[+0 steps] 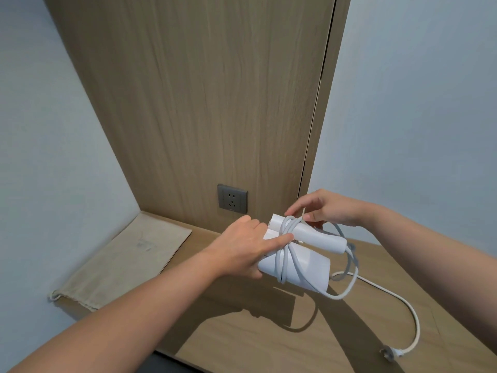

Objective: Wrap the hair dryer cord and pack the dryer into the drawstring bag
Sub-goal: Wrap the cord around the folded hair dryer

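One wooden table, one wall socket centre, one bag lower left, one dryer; left grip holds it, right grip pinches cord.

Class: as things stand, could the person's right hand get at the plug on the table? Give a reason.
Probably yes: the plug lies uncovered on the table, on that side. But the right hand pinches the cord at the dryer and would have to let go first.
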A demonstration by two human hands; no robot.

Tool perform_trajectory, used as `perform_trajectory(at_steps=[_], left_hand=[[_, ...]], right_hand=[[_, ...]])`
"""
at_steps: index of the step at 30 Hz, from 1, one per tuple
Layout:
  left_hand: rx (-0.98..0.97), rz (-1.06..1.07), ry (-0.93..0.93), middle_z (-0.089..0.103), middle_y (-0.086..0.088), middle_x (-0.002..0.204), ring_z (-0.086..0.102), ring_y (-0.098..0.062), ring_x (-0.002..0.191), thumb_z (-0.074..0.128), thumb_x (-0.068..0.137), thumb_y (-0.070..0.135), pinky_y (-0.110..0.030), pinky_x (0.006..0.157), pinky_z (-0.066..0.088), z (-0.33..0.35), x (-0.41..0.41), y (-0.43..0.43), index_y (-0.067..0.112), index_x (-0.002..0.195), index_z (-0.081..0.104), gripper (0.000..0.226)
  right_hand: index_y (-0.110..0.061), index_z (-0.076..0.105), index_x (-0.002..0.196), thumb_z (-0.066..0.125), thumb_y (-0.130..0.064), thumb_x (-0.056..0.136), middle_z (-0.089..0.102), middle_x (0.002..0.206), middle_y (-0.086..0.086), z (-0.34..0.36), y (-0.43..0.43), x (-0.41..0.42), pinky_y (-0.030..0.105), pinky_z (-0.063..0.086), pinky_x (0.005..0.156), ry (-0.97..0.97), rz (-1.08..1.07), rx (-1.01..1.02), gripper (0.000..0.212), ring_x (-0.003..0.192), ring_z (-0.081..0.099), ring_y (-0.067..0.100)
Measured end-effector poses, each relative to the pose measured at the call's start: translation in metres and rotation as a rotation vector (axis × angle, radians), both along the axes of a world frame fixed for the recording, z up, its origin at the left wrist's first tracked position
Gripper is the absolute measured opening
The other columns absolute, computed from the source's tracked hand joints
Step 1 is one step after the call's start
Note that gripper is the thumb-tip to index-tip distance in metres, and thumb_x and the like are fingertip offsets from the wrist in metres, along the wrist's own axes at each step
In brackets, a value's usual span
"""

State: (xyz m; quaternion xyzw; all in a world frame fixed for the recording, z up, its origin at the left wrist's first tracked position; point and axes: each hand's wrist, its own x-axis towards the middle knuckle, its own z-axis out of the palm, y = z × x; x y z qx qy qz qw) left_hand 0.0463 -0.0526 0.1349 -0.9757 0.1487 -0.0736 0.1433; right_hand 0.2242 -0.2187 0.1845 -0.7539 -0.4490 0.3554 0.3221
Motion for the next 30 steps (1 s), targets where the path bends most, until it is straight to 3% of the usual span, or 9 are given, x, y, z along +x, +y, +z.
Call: perform_trajectory(at_steps=[3, 7, 12, 18, 24, 30], left_hand=[[-0.010, -0.008, -0.013, 0.057, -0.010, 0.085, 0.052, -0.025, 0.070, 0.073, 0.069, 0.047, -0.036, 0.064, 0.046, 0.002, 0.002, 0.001, 0.026, 0.139, 0.020, 0.090], [-0.019, -0.009, -0.055, 0.055, -0.007, 0.076, 0.049, -0.023, 0.062, 0.074, 0.066, 0.048, -0.032, 0.057, 0.036, 0.007, 0.005, 0.003, 0.026, 0.139, 0.025, 0.091], [-0.063, -0.054, -0.021, 0.056, -0.007, 0.083, 0.052, -0.023, 0.070, 0.067, 0.075, 0.045, -0.037, 0.061, 0.044, 0.008, 0.006, 0.008, 0.037, 0.146, 0.004, 0.096], [-0.071, -0.045, 0.014, 0.058, -0.009, 0.084, 0.053, -0.026, 0.070, 0.069, 0.072, 0.045, -0.039, 0.062, 0.047, 0.004, 0.001, 0.015, 0.032, 0.140, 0.019, 0.086], [-0.190, 0.037, 0.006, 0.061, -0.005, 0.088, 0.057, -0.025, 0.077, 0.065, 0.070, 0.053, -0.040, 0.069, 0.049, 0.003, -0.006, 0.012, 0.031, 0.136, 0.024, 0.081], [-0.438, 0.205, 0.058, 0.060, 0.002, 0.117, 0.055, -0.020, 0.105, 0.070, 0.069, 0.056, -0.032, 0.092, 0.042, 0.002, -0.013, 0.003, 0.034, 0.143, 0.026, 0.089]], right_hand=[[-0.017, 0.073, 0.094, 0.050, 0.007, 0.090, 0.072, 0.078, -0.009, -0.001, 0.001, 0.001, 0.026, 0.050, 0.060, 0.005, -0.002, 0.039, 0.034, 0.064, 0.061, 0.008], [-0.012, 0.073, 0.083, 0.051, 0.012, 0.088, 0.070, 0.077, 0.003, -0.006, 0.004, 0.002, 0.025, 0.048, 0.057, 0.050, -0.098, 0.144, 0.033, 0.064, 0.058, 0.014], [-0.013, 0.073, 0.080, 0.052, 0.009, 0.088, 0.069, 0.073, 0.000, -0.008, 0.010, 0.001, 0.020, 0.045, 0.054, 0.012, -0.113, 0.122, 0.031, 0.063, 0.056, 0.012], [-0.015, 0.075, 0.084, 0.057, 0.001, 0.088, 0.067, 0.060, -0.014, -0.015, 0.013, -0.003, 0.017, 0.042, 0.051, -0.058, -0.139, 0.093, 0.025, 0.049, 0.053, -0.001], [-0.016, 0.077, 0.080, 0.063, -0.012, 0.088, 0.059, 0.053, -0.001, -0.016, 0.005, 0.009, 0.019, 0.035, 0.043, -0.006, -0.215, 0.027, 0.017, 0.045, 0.042, 0.009], [-0.009, 0.077, 0.087, 0.062, -0.009, 0.088, 0.068, 0.078, 0.013, -0.038, -0.016, 0.027, 0.027, 0.048, 0.060, 0.217, -0.289, 0.087, 0.015, 0.068, 0.059, 0.019]])
